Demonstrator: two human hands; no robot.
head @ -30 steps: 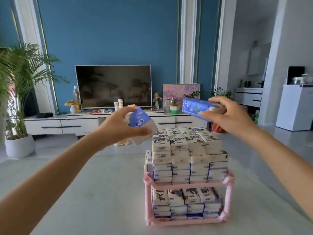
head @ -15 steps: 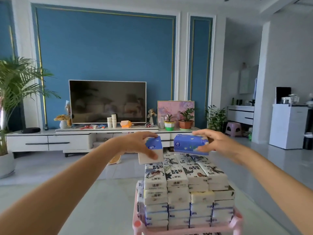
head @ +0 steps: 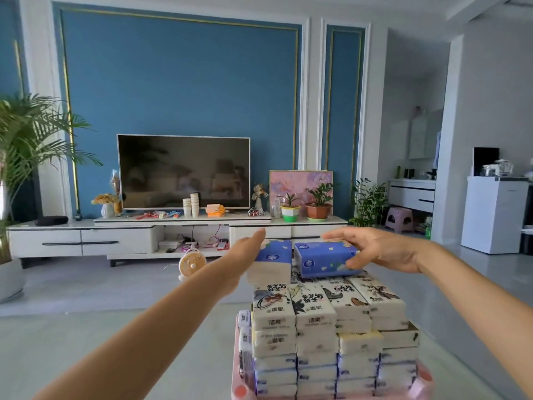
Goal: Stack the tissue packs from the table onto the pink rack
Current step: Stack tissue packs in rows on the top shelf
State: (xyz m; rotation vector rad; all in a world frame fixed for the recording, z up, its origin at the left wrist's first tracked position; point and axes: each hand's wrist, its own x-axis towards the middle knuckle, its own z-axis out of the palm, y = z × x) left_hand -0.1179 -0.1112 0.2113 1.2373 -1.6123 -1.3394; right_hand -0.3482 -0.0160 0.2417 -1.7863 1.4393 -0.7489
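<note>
Closest to the camera is the pink rack (head: pixel 421 381). You only see its top corners, because the stack (head: pixel 317 327) of white tissue packs fills it four columns wide and several layers high. A couple more packs stand on end against the stack's left side.

At the far top edge of the stack are two blue packs, side by side and nearly touching. The left pack (head: pixel 274 259) is up on end at the back left corner. The left hand (head: pixel 243 255) lies flat along its left side with the fingers straight, and the thumb is hidden. The right pack (head: pixel 323 258) lies lengthwise and a bit tilted. The right hand (head: pixel 383 249) is clamped on it, fingers over the top and thumb on the near side. Can't tell if that one is resting on the top layer or just above it.

Past that there's a small fan (head: pixel 191 264) on the floor in front of the TV stand (head: pixel 115 235). On the stand are a TV (head: pixel 183 172), paper cups (head: pixel 191 204), two potted plants (head: pixel 305 207) and a painting (head: pixel 301 180). A palm (head: pixel 28 145) is far left, a stool (head: pixel 399 216) far right.
</note>
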